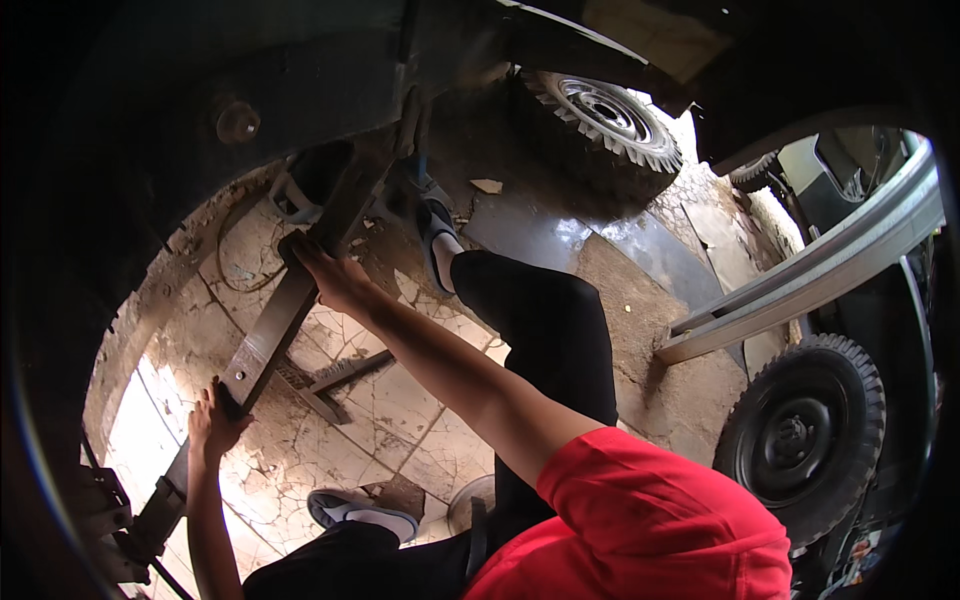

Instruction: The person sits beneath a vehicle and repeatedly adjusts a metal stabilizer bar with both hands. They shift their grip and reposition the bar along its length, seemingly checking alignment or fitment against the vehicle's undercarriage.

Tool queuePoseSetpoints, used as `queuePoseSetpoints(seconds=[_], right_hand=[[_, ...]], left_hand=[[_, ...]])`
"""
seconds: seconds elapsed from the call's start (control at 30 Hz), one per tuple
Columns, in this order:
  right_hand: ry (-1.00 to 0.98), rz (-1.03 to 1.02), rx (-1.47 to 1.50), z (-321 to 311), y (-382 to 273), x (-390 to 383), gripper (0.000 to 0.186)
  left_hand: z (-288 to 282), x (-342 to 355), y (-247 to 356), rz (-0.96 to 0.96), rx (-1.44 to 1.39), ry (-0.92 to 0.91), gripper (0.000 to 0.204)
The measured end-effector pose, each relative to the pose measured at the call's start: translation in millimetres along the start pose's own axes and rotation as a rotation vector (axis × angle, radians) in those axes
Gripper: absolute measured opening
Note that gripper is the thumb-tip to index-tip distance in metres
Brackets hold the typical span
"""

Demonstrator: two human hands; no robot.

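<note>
A long flat metal bar (268, 328), like a leaf spring, runs diagonally beneath a dark vehicle body (310, 70) from the lower left to upper middle. My right hand (325, 272) grips it near its upper part, fingers curled over a dark piece there. My left hand (215, 425) grips the same bar lower down, its fingers at the edge beside a small bolt on the bar's face. Parts of both hands' fingertips are hidden behind the bar. A metal tool or stand (335, 380) lies on the cracked tile floor beside the bar.
My sandalled feet (355, 515) are on the broken tiles. A tyre with a steel rim (605, 120) lies at upper right, another tyre (795, 435) stands at lower right. A long pale metal beam (790, 290) slants across the right side. Sheet panels (530, 230) lie on the floor.
</note>
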State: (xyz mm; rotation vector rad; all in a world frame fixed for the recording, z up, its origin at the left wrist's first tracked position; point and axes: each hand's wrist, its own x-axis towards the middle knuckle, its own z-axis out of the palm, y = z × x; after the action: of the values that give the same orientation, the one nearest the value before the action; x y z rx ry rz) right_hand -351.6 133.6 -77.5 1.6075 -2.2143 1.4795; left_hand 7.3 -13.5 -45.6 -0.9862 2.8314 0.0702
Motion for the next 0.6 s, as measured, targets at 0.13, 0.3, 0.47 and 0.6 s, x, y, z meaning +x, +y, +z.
queuePoseSetpoints(seconds=[0.13, 0.3, 0.47, 0.6], right_hand=[[-0.314, 0.177, -0.096, -4, -4, -3, 0.103], [-0.266, -0.128, -0.202, -29, 49, -41, 0.100], [-0.403, 0.039, -0.335, -25, -2, -29, 0.108], [-0.387, -0.052, -0.335, -20, -24, -12, 0.108]], left_hand=[[-3, -7, -16, -0.036, -0.038, 0.060, 0.109], [-29, 6, 21, -0.025, 0.028, -0.016, 0.099], [-36, -15, 15, -0.090, 0.069, -0.176, 0.110], [-37, -20, 14, -0.123, 0.110, -0.215, 0.112]])
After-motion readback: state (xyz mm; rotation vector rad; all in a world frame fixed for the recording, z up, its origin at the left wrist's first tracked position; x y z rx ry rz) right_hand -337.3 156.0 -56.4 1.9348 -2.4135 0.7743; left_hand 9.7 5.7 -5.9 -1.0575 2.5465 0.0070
